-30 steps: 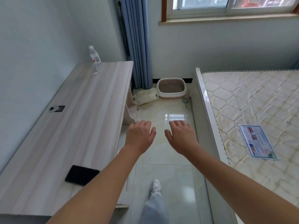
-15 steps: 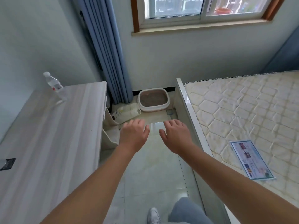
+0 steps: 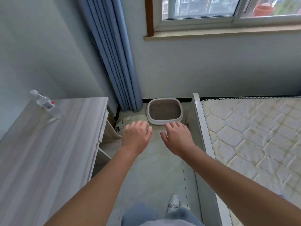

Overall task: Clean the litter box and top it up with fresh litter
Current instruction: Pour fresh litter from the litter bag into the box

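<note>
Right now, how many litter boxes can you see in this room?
1. The litter box stands below the window, between the curtain and the bed frame. Another may be hidden under the desk.

Open floor ahead of left hand and right hand reaches the litter box; desk left, bed right.

Both bare forearms stretched forward side by side, left hand palm down with fingers relaxed and slightly spread, right hand likewise, neither holding anything, hands apart
</note>
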Demonstrator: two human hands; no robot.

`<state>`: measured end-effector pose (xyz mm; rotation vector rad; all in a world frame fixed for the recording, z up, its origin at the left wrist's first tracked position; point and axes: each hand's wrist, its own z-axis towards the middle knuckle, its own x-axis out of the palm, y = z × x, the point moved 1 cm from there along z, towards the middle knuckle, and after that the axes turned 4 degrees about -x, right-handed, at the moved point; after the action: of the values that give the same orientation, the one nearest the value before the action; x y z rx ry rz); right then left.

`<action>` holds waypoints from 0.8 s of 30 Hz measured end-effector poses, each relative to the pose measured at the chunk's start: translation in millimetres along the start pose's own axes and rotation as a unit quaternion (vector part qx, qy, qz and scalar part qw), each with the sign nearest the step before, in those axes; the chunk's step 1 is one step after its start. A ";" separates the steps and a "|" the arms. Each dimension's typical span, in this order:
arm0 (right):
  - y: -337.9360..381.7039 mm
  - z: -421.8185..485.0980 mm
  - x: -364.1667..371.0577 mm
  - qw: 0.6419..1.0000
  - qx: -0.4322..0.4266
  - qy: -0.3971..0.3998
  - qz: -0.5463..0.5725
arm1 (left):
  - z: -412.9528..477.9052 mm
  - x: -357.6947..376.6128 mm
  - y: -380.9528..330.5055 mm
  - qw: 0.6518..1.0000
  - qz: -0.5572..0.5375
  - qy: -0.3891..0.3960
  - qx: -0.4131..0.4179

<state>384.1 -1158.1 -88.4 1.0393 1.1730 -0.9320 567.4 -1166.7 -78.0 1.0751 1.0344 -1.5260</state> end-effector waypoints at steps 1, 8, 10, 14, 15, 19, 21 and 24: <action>-3.5 16.1 0.2 1.000 -0.009 -0.001 0.001 | 12.5 1.6 2.2 1.000 0.001 -0.002 -0.007; -15.1 128.0 12.5 0.999 -0.036 0.004 0.007 | 104.1 32.6 38.9 0.999 0.000 0.016 -0.035; -19.7 160.7 22.0 0.999 -0.033 0.009 -0.002 | 132.9 49.2 53.0 0.999 0.004 0.015 -0.032; -28.1 226.1 41.5 1.000 -0.012 0.019 -0.008 | 193.3 83.1 83.6 1.000 -0.005 0.011 -0.028; -29.8 241.1 45.1 1.000 -0.006 0.020 -0.009 | 208.3 90.0 90.5 1.000 -0.010 0.016 -0.023; -33.1 293.6 52.8 0.999 0.011 0.031 -0.005 | 261.4 112.7 114.7 1.000 -0.009 0.026 0.001; -34.9 314.4 54.8 0.999 0.021 0.037 0.003 | 283.0 123.0 121.7 0.999 -0.016 0.037 0.015; -39.2 338.3 63.0 0.999 0.033 0.040 0.006 | 306.0 137.4 127.0 0.999 -0.015 0.046 0.020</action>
<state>444.1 -1496.6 -130.2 1.1437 1.2072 -0.9316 628.2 -1513.4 -147.1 1.1714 1.0902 -1.5393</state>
